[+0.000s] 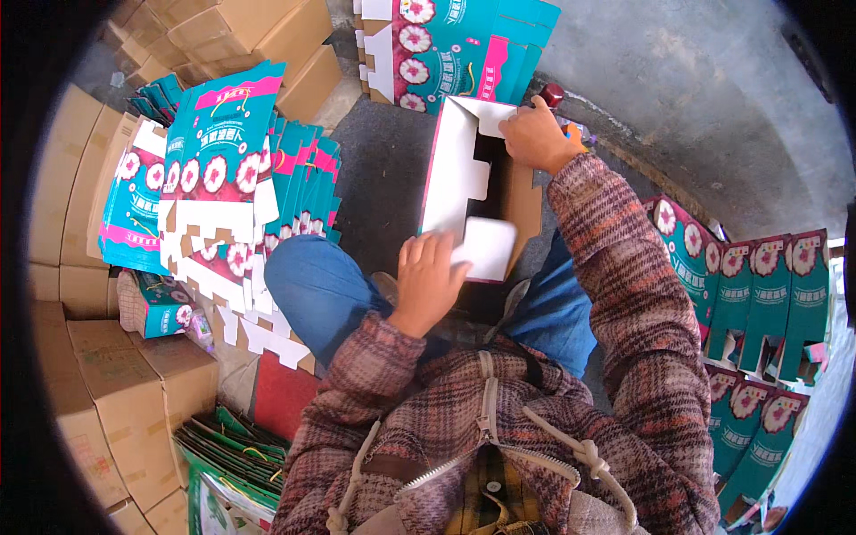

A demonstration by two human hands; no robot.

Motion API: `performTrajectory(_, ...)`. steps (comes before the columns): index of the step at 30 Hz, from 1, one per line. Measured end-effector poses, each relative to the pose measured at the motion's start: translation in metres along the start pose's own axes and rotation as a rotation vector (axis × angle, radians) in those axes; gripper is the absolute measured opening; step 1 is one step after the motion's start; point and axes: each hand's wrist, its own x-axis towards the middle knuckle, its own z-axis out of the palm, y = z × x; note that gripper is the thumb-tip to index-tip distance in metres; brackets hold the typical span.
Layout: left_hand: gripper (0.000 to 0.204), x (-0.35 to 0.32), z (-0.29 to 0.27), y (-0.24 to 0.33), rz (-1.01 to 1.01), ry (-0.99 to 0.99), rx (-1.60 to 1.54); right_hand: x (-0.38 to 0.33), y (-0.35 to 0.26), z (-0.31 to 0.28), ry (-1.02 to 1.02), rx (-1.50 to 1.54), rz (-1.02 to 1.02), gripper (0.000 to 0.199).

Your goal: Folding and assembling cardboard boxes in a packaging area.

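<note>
Between my knees stands a carton [455, 171] with white inner flaps and a brown inside, its top side unclosed. At its far right corner my right hand [538, 135] is closed on the edge, fingers bent over the flap. My left hand [428, 281] lies at the near left edge, fingers stretched out and thumb beside a small white flap [489, 250], which is blurred. The carton's inside is dark, so its contents cannot be made out.
Flat teal cartons [218, 147] are stacked at the left, and more [473, 49] lie at the far side. Folded teal boxes [762, 285] stand in rows at the right. Brown cardboard boxes [111, 374] line the left. A dark red round object [552, 94] sits beyond my right hand.
</note>
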Motion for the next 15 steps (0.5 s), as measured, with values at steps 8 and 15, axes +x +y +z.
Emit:
performTrajectory(8, 0.055, 0.026, 0.041, 0.046, 0.274, 0.091, 0.024, -0.013, 0.002, -0.002, -0.102, -0.060, -0.008, 0.014)
performTrajectory(15, 0.050, 0.033, 0.062, 0.056, 0.079, 0.082, -0.067, -0.025, 0.011, 0.007, -0.037, -0.026, -0.010, 0.014)
